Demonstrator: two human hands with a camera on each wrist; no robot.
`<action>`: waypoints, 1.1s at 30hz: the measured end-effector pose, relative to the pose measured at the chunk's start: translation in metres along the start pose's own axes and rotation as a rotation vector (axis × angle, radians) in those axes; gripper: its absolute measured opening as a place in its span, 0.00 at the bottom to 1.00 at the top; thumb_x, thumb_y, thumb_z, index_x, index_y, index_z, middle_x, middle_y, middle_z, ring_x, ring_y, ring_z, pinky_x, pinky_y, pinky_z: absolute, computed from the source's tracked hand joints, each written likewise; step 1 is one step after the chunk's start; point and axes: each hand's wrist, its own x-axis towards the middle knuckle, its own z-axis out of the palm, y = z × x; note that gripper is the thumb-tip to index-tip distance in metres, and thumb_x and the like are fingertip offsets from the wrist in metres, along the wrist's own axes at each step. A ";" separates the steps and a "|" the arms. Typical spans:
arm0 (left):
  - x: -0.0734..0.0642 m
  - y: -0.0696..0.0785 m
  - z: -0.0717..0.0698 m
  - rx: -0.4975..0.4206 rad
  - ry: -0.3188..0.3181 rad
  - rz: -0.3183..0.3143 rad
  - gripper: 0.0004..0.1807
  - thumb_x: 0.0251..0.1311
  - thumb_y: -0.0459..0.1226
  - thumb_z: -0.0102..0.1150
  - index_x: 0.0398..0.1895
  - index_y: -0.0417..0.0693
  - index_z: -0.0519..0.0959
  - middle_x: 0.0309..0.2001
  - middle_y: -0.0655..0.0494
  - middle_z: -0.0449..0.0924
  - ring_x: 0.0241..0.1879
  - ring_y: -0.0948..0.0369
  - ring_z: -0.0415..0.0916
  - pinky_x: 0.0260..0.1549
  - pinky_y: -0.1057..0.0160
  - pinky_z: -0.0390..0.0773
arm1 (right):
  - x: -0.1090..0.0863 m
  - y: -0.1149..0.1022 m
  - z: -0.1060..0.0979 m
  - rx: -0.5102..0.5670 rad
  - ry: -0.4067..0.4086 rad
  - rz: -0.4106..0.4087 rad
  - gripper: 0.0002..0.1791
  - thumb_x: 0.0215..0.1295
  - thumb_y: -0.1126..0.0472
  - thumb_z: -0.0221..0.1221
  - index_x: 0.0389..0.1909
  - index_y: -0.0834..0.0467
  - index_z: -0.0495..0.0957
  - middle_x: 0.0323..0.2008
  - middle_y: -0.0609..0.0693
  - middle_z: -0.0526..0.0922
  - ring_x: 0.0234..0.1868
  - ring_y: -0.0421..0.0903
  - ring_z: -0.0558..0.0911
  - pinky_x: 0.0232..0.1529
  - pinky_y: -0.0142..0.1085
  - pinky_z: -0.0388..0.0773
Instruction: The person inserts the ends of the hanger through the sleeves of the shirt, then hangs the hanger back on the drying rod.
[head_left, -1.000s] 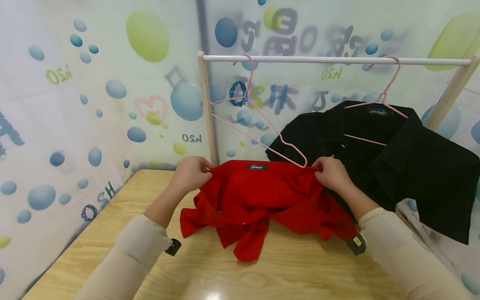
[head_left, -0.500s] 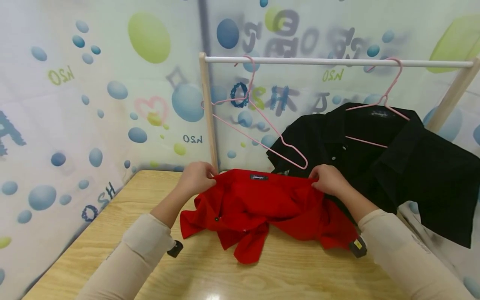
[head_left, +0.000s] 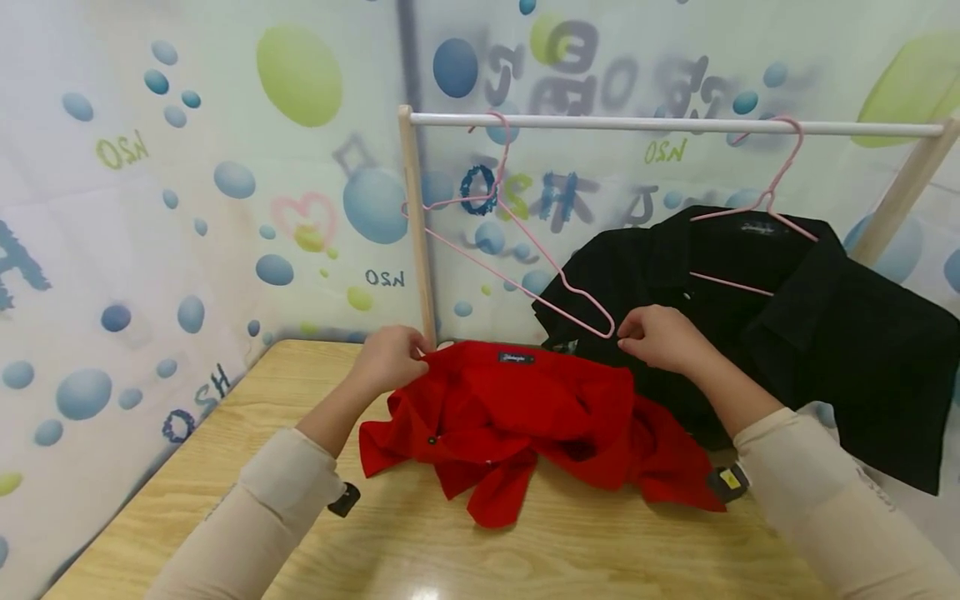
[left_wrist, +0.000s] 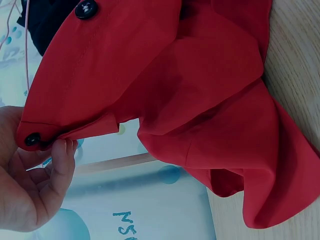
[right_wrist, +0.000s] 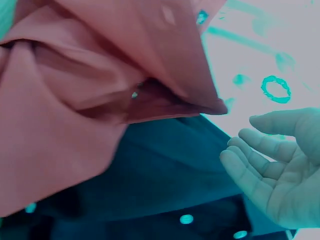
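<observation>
A red shirt (head_left: 517, 400) with a dark neck label and black buttons lies bunched, its collar edge raised at the back. My left hand (head_left: 390, 358) pinches its left collar end; a black button shows beside the fingers in the left wrist view, where the left hand (left_wrist: 35, 175) appears at the left. My right hand (head_left: 660, 336) hovers off the shirt's right corner, near the lower tip of a pink wire hanger (head_left: 498, 197). In the right wrist view the right hand (right_wrist: 280, 170) has loosely bent fingers, apart from the red cloth (right_wrist: 75, 100), holding nothing.
The bare pink hanger hangs from the white rail (head_left: 637, 124) of a wooden-legged rack. To its right, a black shirt (head_left: 840, 333) hangs on another pink hanger, reaching behind my right hand. A wood-grain table (head_left: 420, 550) lies below, with patterned curtains behind.
Both hands first lower the red shirt's collar slightly. My right hand then lets go of the collar corner and rises toward the hanger tip; the corner drops. The left keeps its pinch.
</observation>
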 end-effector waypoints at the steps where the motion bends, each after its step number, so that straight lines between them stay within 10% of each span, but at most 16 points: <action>1: 0.000 0.000 0.000 0.002 0.001 0.001 0.09 0.52 0.30 0.59 0.35 0.41 0.85 0.28 0.53 0.81 0.28 0.57 0.76 0.28 0.60 0.77 | 0.000 -0.003 -0.003 -0.003 0.007 -0.009 0.10 0.65 0.65 0.59 0.42 0.69 0.79 0.35 0.59 0.84 0.21 0.44 0.78 0.27 0.39 0.78; 19: -0.002 -0.001 0.002 0.005 0.000 0.011 0.08 0.50 0.29 0.60 0.34 0.42 0.85 0.29 0.53 0.83 0.31 0.57 0.78 0.30 0.59 0.79 | 0.024 -0.076 -0.047 -0.106 0.139 -0.175 0.17 0.66 0.62 0.58 0.52 0.66 0.79 0.42 0.60 0.84 0.44 0.56 0.80 0.49 0.51 0.75; 33: -0.006 0.000 0.004 0.049 -0.049 -0.031 0.10 0.50 0.28 0.61 0.36 0.44 0.85 0.30 0.54 0.82 0.31 0.56 0.76 0.30 0.60 0.78 | 0.049 -0.118 -0.048 -0.158 0.105 -0.086 0.20 0.67 0.61 0.57 0.57 0.65 0.76 0.44 0.61 0.83 0.46 0.55 0.80 0.52 0.50 0.75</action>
